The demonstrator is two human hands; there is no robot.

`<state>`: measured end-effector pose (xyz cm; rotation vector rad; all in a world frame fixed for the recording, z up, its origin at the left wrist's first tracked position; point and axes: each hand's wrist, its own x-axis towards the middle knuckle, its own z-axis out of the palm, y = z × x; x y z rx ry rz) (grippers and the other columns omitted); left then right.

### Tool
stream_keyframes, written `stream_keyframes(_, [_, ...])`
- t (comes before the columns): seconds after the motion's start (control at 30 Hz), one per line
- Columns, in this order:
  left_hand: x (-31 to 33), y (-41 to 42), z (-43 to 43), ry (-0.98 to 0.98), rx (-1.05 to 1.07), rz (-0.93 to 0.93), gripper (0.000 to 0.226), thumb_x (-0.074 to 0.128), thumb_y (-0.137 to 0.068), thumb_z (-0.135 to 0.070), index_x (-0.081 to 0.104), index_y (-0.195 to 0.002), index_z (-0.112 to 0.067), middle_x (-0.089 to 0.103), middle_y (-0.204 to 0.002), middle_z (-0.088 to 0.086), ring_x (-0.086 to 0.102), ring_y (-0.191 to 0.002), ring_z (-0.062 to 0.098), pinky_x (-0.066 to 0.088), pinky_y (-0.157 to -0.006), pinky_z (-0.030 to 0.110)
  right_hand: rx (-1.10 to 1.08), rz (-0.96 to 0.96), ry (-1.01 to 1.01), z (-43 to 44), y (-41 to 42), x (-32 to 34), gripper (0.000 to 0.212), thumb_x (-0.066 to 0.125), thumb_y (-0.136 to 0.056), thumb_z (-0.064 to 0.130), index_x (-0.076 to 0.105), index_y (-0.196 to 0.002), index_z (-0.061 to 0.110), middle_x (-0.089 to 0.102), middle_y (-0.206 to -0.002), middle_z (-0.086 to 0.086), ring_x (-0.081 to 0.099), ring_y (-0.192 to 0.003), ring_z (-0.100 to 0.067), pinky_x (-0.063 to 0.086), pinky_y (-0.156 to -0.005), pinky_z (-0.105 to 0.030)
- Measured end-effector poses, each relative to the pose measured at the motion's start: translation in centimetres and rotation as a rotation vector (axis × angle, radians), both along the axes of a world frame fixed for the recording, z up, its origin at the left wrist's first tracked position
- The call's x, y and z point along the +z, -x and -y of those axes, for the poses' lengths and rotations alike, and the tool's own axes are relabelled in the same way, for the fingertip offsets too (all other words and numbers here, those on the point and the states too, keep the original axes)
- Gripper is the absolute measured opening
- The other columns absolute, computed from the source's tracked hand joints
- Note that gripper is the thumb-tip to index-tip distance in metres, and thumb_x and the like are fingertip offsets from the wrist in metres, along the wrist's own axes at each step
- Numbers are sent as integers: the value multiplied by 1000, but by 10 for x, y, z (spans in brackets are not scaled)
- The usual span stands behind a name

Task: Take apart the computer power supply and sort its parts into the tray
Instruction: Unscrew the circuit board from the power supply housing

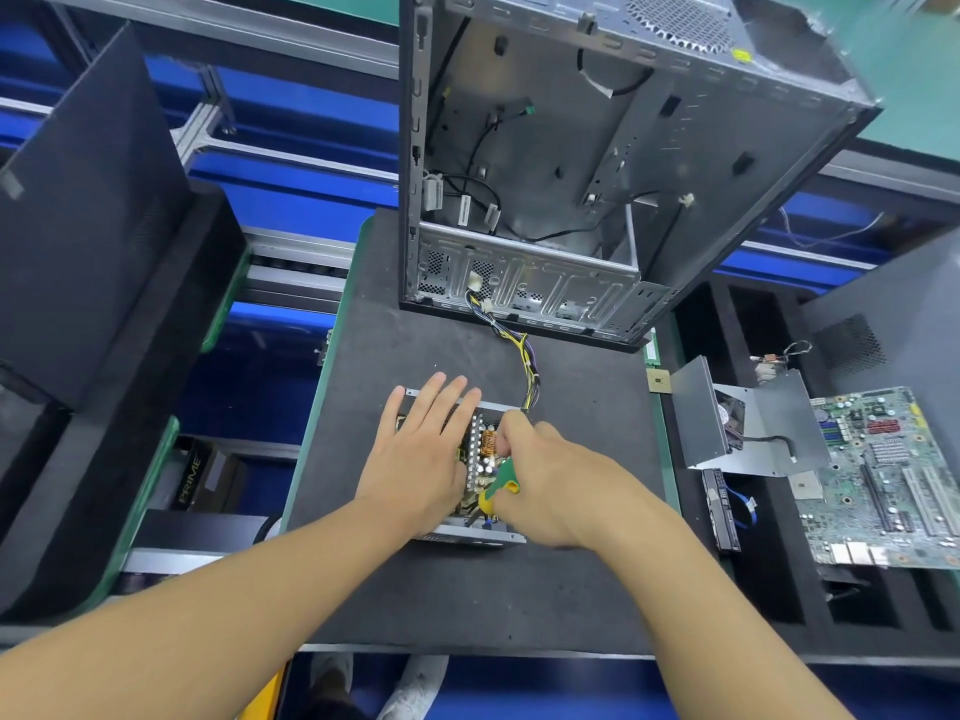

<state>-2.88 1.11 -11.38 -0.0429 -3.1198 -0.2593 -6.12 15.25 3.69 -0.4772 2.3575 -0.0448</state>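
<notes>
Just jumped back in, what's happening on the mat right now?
A person is working on the opened power supply on the black mat. The left hand lies flat on it; the right hand grips a green-and-yellow screwdriver over its board. Its cable bundle runs to the computer case behind.

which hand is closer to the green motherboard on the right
Right. The right hand, gripping a green-handled tool over the power supply, lies left of the motherboard; the left hand rests flat farther left.
</notes>
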Motion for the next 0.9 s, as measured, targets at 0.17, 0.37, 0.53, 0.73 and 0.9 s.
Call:
stream_keyframes(0.17, [-2,-1,0,4,6,8,75,41,-95,-35,5,-160,-24,3,-168,-5,-7,-154,17,-2,-123,50,38,-102,-137,0,-1,0,33,18,-101,60,25,-95,29,58,-97,-1,52,-83,-29,38,-67,-40])
stream_keyframes(0.37, [0,-1,0,0,1,-1,75,41,-91,-32,11,-160,-23,9,-167,-4,0,-155,17,4,-123,51,56,-36,-15,0,-2,1,19,40,-100,31,33,-115,21,51,-109,-2,51,-87,-29,40,-71,-39])
stream_keyframes(0.53, [1,-1,0,-18,6,-5,75,46,-91,-30,16,-160,-22,13,-167,-4,3,-155,18,6,-123,51,58,50,59,1,-3,1,35,51,-95,26,30,-124,28,38,-125,-1,51,-93,-27,44,-74,-39])
stream_keyframes(0.73, [-1,-1,0,-3,2,6,76,40,-94,-34,6,-160,-22,4,-168,-4,-4,-154,18,1,-123,50,-40,-128,-121,1,-4,-8,44,21,-103,55,34,-119,16,42,-82,-3,45,-75,-30,38,-64,-39])
stream_keyframes(0.9, [0,-1,0,-15,-3,0,77,35,-89,-31,8,-160,-22,7,-167,-4,-2,-155,18,3,-123,51,-5,-102,8,-1,-4,-4,20,37,-103,36,33,-107,17,46,-85,-3,51,-79,-33,40,-66,-39])
